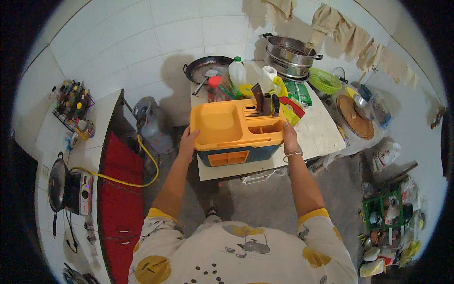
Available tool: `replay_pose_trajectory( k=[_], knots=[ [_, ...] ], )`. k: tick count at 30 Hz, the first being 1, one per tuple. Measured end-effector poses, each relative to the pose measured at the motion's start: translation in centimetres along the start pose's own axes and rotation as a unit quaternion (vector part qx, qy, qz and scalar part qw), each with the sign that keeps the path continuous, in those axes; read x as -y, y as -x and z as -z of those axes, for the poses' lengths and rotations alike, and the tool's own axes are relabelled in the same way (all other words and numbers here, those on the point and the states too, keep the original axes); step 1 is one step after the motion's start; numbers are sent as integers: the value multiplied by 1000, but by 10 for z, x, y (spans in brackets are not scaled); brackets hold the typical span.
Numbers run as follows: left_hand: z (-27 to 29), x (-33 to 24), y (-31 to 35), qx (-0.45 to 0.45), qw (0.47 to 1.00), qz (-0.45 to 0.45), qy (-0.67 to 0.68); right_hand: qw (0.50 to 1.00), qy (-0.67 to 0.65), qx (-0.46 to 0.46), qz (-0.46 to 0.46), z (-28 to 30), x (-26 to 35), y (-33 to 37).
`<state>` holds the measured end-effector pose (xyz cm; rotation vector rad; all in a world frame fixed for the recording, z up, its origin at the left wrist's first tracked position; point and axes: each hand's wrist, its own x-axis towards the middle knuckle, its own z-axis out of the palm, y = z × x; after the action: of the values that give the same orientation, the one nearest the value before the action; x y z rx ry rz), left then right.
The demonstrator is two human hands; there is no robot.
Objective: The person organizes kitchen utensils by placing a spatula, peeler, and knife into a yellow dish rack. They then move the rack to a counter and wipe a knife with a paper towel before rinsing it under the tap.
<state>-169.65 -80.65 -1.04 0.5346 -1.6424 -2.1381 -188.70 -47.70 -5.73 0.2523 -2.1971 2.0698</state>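
Note:
A plastic kitchen storage box (217, 125) with an orange top and dark blue-green sides is at the front of the white table (321, 135). My left hand (188, 140) grips its left end, and my right hand (289, 138) grips the right end; the fingertips of both are partly hidden by the box. Whether the box rests on the table or is slightly raised, I cannot tell. Knives with dark handles (257, 96) stand in slots at the top's back right. Beside them is a divided tray section, and an orange drawer front (228, 159) shows below.
Behind the box stand a wok (203, 71), a green-capped bottle (237, 73), a red-lidded jar (216, 90) and a steel steamer pot (289, 57). A green basket (325, 81) is at the right. On the left, a gas cylinder (153, 125) has a yellow hose (120, 179) leading to a stove (85, 193).

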Motion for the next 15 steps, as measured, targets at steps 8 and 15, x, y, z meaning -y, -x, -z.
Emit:
replay_pose_trajectory(
  k=[8, 15],
  knots=[
    [9, 14, -8, 8, 1000, -27, 12, 998, -48, 9, -47, -4, 17, 13],
    [13, 29, -29, 26, 998, -44, 44, 992, -102, 14, -72, -3, 10, 7]
  ],
)
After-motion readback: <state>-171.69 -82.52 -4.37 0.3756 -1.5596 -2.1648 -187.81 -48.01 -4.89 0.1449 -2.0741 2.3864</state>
